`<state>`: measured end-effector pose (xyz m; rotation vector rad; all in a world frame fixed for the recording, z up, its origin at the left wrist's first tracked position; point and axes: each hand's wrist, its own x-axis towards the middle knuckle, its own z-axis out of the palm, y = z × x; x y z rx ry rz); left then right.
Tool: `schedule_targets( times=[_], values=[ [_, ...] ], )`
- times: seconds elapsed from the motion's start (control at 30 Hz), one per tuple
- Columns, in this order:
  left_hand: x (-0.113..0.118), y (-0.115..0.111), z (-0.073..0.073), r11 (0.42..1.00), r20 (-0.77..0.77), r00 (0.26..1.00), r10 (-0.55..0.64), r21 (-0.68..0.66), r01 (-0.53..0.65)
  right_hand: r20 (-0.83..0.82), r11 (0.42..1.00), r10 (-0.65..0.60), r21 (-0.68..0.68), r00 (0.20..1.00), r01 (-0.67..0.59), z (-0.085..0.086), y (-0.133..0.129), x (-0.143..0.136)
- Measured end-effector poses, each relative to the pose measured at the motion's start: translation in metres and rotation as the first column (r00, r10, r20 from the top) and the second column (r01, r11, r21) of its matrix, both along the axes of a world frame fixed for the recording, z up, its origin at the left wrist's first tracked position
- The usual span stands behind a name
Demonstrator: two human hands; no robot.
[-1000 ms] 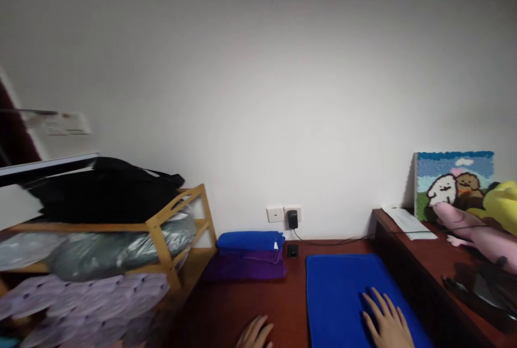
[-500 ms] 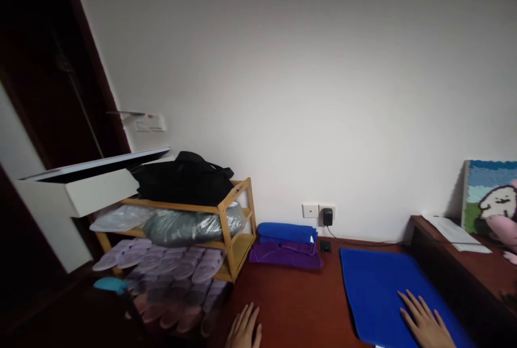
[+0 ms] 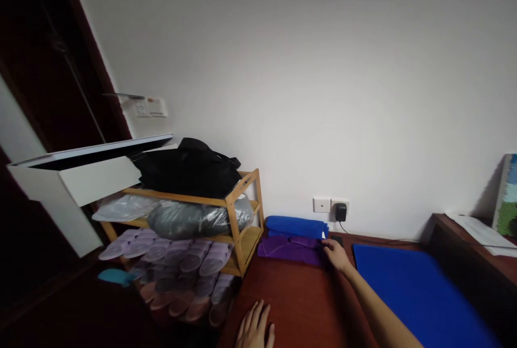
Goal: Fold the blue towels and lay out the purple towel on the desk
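Note:
My left hand lies flat on the reddish-brown tabletop, fingers stretched out. At the right end of a folded purple cloth, my right hand has its fingers curled in, closed at the cloth's edge. On top of the purple cloth rests a folded blue cloth, with a small white tag at its right end near my fingertips. Beneath and right of my right forearm, a flat blue mat lies on the table.
A wooden shoe rack stands left, with a black bag on top, plastic-wrapped things below and several lilac slippers. A black plug sits in the wall socket, its cord running right. Papers lie on a raised ledge.
My right hand has left the blue mat and reached forward and left to the folded cloths. My left hand stays flat on the table. The view has turned slightly left.

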<state>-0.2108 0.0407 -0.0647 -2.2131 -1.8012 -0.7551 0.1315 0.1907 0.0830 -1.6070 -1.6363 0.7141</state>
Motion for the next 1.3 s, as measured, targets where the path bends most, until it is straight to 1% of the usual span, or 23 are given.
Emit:
schedule_targets(
  times=[0.1, 0.2, 0.3, 0.37, 0.43, 0.47, 0.53, 0.6, 0.67, 0.73, 0.8, 0.83, 0.87, 0.9, 0.93, 0.97, 1.03, 1.1, 1.17, 1.2, 1.23, 1.27, 1.3],
  values=[
    [0.0, -0.001, -0.001, 1.0, 0.0, 1.0, -0.01, 0.012, 0.01, -0.065, 0.998, -0.006, -0.064, 0.998, 0.002, 0.002, 0.018, -0.019],
    [0.003, -0.003, 0.002, 1.0, 0.001, 1.0, -0.008, 0.007, 0.008, -0.139, 0.997, 0.0, -0.079, 0.99, -0.012, 0.01, 0.014, -0.028],
    [0.006, -0.005, 0.008, 1.0, 0.019, 1.0, 0.007, -0.022, -0.007, -0.228, 0.997, 0.03, -0.056, 0.973, -0.044, 0.031, 0.002, -0.034],
    [0.008, -0.007, 0.014, 0.999, 0.034, 0.999, 0.012, -0.05, -0.01, -0.293, 0.997, 0.068, -0.014, 0.954, -0.075, 0.056, -0.004, -0.039],
    [0.01, -0.008, 0.021, 0.997, 0.04, 0.999, 0.023, -0.076, -0.02, -0.357, 0.993, 0.12, 0.046, 0.927, -0.111, 0.091, -0.007, -0.045],
    [0.012, -0.009, 0.025, 0.996, 0.039, 0.999, 0.029, -0.088, -0.026, -0.386, 0.988, 0.151, 0.081, 0.91, -0.13, 0.112, -0.008, -0.048],
    [0.014, -0.011, 0.033, 0.994, 0.036, 0.998, 0.042, -0.107, -0.038, -0.431, 0.973, 0.22, 0.157, 0.875, -0.167, 0.163, -0.015, -0.052],
    [0.017, -0.015, 0.042, 0.992, 0.048, 0.997, 0.053, -0.114, -0.047, -0.46, 0.944, 0.309, 0.253, 0.832, -0.21, 0.22, -0.032, -0.053],
    [0.019, -0.018, 0.049, 0.994, 0.091, 0.995, 0.044, -0.106, -0.034, -0.452, 0.892, 0.407, 0.385, 0.794, -0.238, 0.277, -0.062, -0.049],
    [0.02, -0.021, 0.058, 0.996, 0.199, 0.98, 0.021, -0.091, -0.003, -0.365, 0.818, 0.448, 0.536, 0.816, -0.209, 0.327, -0.102, -0.039],
    [0.021, -0.023, 0.071, 0.996, 0.393, 0.919, 0.032, -0.089, 0.003, -0.214, 0.721, 0.374, 0.679, 0.902, -0.138, 0.363, -0.146, -0.025],
    [0.024, -0.024, 0.082, 0.996, 0.508, 0.859, 0.058, -0.094, -0.011, -0.139, 0.661, 0.304, 0.743, 0.942, -0.104, 0.375, -0.168, -0.018],
    [0.028, -0.026, 0.097, 0.994, 0.619, 0.78, 0.088, -0.099, -0.034, -0.078, 0.599, 0.232, 0.797, 0.97, -0.079, 0.385, -0.188, -0.011],
    [0.034, -0.03, 0.116, 0.993, 0.716, 0.689, 0.113, -0.099, -0.061, -0.037, 0.538, 0.168, 0.841, 0.985, -0.06, 0.392, -0.207, -0.005],
    [0.042, -0.037, 0.141, 0.993, 0.794, 0.597, 0.117, -0.085, -0.081, -0.017, 0.486, 0.12, 0.873, 0.993, -0.044, 0.398, -0.225, -0.001],
    [0.053, -0.046, 0.169, 0.994, 0.852, 0.514, 0.099, -0.058, -0.094, -0.014, 0.447, 0.089, 0.894, 0.996, -0.027, 0.403, -0.241, 0.002],
    [0.079, -0.072, 0.239, 0.996, 0.92, 0.39, -0.045, 0.074, -0.058, -0.032, 0.413, 0.075, 0.911, 0.997, -0.002, 0.41, -0.271, 0.003],
    [0.108, -0.107, 0.317, 0.964, 0.913, 0.311, -0.263, 0.263, 0.042, -0.038, 0.431, 0.114, 0.902, 0.993, -0.015, 0.416, -0.299, -0.002],
    [0.136, -0.143, 0.395, 0.858, 0.821, 0.264, -0.507, 0.452, 0.242, -0.009, 0.497, 0.197, 0.863, 0.98, -0.092, 0.42, -0.328, -0.008],
    [0.148, -0.16, 0.43, 0.789, 0.777, 0.225, -0.588, 0.492, 0.368, 0.01, 0.537, 0.251, 0.831, 0.968, -0.148, 0.421, -0.341, -0.011],
    [0.157, -0.174, 0.46, 0.728, 0.747, 0.167, -0.644, 0.53, 0.435, 0.023, 0.574, 0.31, 0.793, 0.95, -0.206, 0.422, -0.354, -0.012],
    [0.165, -0.186, 0.487, 0.685, 0.746, 0.1, -0.658, 0.538, 0.492, 0.025, 0.604, 0.368, 0.753, 0.929, -0.26, 0.422, -0.365, -0.013],
    [0.17, -0.196, 0.508, 0.643, 0.752, 0.041, -0.657, 0.532, 0.551, 0.015, 0.628, 0.421, 0.717, 0.907, -0.303, 0.422, -0.375, -0.011]
  ],
)
